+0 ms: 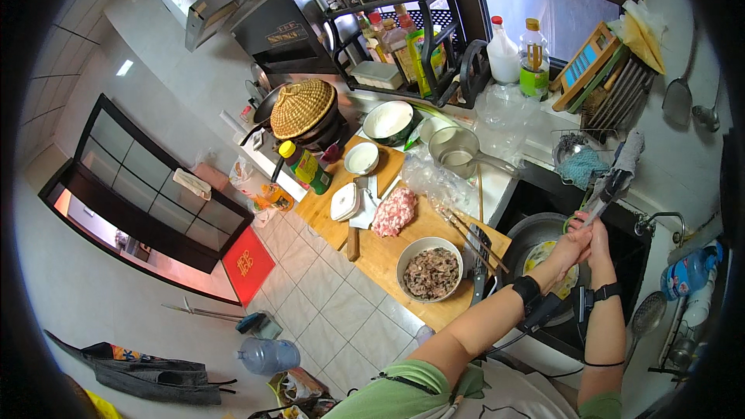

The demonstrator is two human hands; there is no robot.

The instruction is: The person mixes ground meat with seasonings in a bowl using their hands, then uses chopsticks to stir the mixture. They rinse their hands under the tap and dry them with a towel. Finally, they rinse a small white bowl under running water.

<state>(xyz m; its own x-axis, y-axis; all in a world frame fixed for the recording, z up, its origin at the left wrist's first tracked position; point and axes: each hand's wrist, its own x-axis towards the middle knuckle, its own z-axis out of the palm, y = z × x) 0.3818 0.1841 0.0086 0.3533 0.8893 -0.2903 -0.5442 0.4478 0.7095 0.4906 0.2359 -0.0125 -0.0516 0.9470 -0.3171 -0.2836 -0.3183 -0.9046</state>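
My left hand point(569, 249) and my right hand point(598, 243) are together over the black sink point(631, 270), fingers touching and partly hiding each other. A pale streak that looks like running water point(593, 212) reaches them from a black faucet point(613, 185) with a grey cloth point(631, 154) on it. No held object shows in either hand. Below them a round grey pan point(515, 253) sits in the sink. Inside it is something with a yellow and green pattern point(538, 255), partly hidden by my arms and a dark wrist strap point(528, 293).
Left of the sink, a wooden board point(372, 267) carries raw minced meat point(394, 212), a bowl of mixed filling point(430, 269), chopsticks point(474, 238) and a cleaver's wooden handle point(353, 244). A saucepan point(454, 148) stands behind. A wire basket holds a blue cloth point(582, 167).
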